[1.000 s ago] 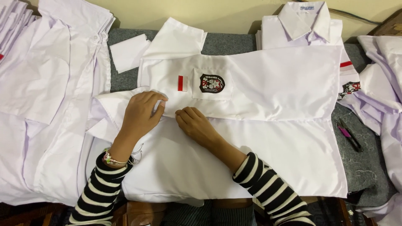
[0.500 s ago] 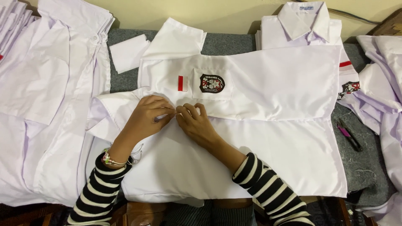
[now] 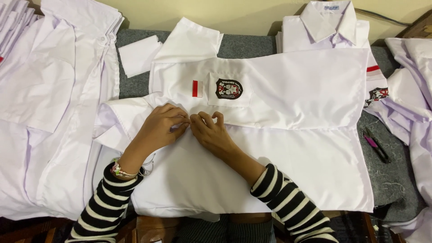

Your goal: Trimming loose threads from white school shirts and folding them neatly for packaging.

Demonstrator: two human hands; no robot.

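White shirt [image 3: 279,135] lies spread across the grey tabletop [image 3: 243,45] at frame centre, badge pocket up. Left hand [image 3: 162,126] and right hand [image 3: 211,131] meet fingertip to fingertip, pinching its front placket just below the pocket. Judging by this, fastening has barely begun; the placket's long run toward frame right looks unfastened.

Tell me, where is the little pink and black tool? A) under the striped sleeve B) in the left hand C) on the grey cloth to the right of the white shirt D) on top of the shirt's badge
C: the pink and black tool lies on the grey cloth, right of the white shirt; both the left hand and right hand pinch the shirt's front edge.
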